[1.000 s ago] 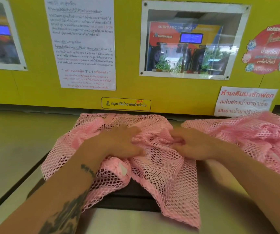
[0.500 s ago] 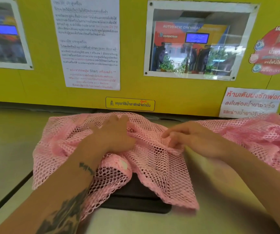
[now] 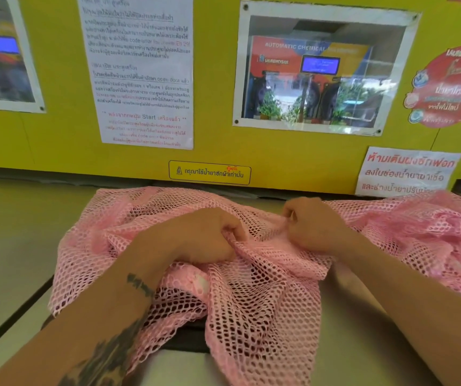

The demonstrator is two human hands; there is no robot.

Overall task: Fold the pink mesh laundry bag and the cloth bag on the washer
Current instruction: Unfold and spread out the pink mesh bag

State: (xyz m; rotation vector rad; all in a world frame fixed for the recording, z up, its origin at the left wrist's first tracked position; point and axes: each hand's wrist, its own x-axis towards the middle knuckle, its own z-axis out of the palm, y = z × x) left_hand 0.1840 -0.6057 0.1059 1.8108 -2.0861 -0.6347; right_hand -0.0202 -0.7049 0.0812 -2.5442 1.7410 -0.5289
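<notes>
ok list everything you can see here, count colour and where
pink mesh laundry bag: one, pink, spread crumpled across the washer top, front edge hanging over a dark recess
washer top: one, pale grey-beige, under the mesh
dark recess: one, black, under the front of the mesh
wall panel: one, yellow, behind the washer
text notice: one, white, upper centre-left
framed photos: two, white-bordered, centre-right and far left
small label: one, yellow, low centre
white sign: one, red lettering, lower right
round sticker: one, red, far right
left hand: grip closed on mesh
right hand: grip closed on mesh
</notes>
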